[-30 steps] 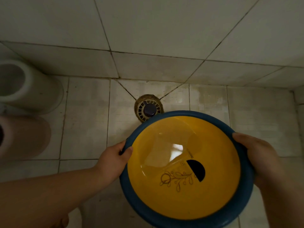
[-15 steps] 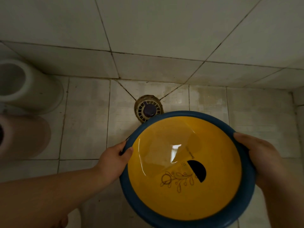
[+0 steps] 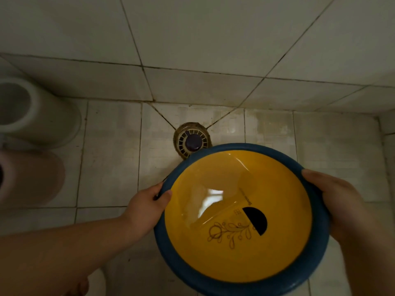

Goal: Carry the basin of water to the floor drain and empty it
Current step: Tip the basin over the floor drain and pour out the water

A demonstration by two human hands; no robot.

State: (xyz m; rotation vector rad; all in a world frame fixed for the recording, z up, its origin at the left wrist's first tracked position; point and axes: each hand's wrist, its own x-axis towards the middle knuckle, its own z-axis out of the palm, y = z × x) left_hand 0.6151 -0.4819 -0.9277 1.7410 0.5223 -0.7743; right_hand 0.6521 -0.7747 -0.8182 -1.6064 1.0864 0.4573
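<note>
Tiled floor: round drain set near wall; white container, pinkish container at left.

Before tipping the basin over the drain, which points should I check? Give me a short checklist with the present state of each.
1. Left hand grips the basin rim: ok.
2. Right hand grips the opposite rim: ok.
3. Far rim of the basin reaches the floor drain: ok, it overlaps the drain's near edge in this view.
4. Drain grate free of objects: ok on the visible part.
5. Water still inside the basin: ok, a reflection shows on the surface.
6. White container and pink container clear of the pour path: ok, both stand far left.
</note>
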